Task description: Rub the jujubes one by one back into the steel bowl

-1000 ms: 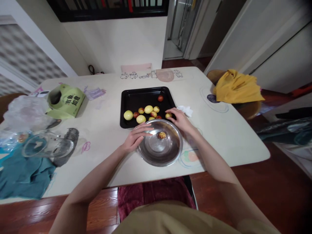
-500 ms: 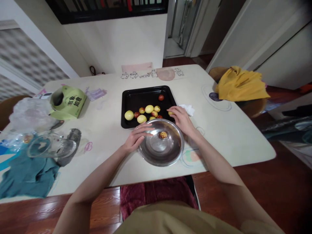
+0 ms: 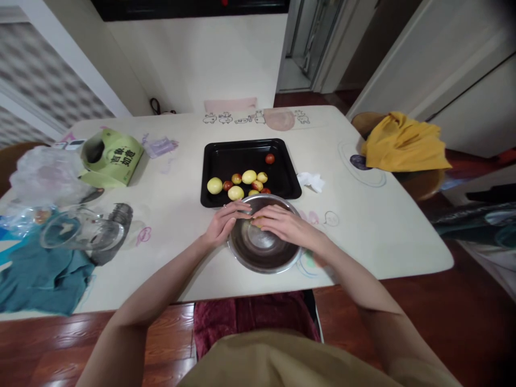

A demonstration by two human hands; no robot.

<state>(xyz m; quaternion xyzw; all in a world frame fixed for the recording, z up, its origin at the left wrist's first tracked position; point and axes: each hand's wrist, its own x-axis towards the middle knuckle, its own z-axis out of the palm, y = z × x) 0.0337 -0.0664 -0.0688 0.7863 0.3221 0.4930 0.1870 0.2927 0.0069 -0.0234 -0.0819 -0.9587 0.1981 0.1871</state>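
Observation:
A shiny metal bowl (image 3: 264, 263) stands at the table's front edge, overlapping the near side of a black baking tray (image 3: 237, 153). My left hand (image 3: 226, 220) lies over the bowl's left rim, fingers stretched out and nothing seen in them. Reaching into the bowl, my right hand (image 3: 282, 221) has its fingers bent over a yellowish jujube (image 3: 258, 220), which they mostly cover. In the tray lie several jujubes, among them a pale green-yellow jujube (image 3: 215, 186) and a mottled red-brown jujube (image 3: 257, 185). One small round red fruit (image 3: 270, 158) sits apart at the right.
A crumpled white tissue (image 3: 311, 181) lies right of the tray. On the left are a green paper box (image 3: 115, 156), a clear plastic bag (image 3: 48, 172), a clear plastic jug (image 3: 84, 231) and a teal cloth (image 3: 48, 274). A yellow cloth (image 3: 403, 142) hangs over a chair at the right.
My right hand has moved left from the tray's right edge into the bowl, bringing a yellowish jujube. My left hand stays at the bowl's left rim. The view has shifted slightly.

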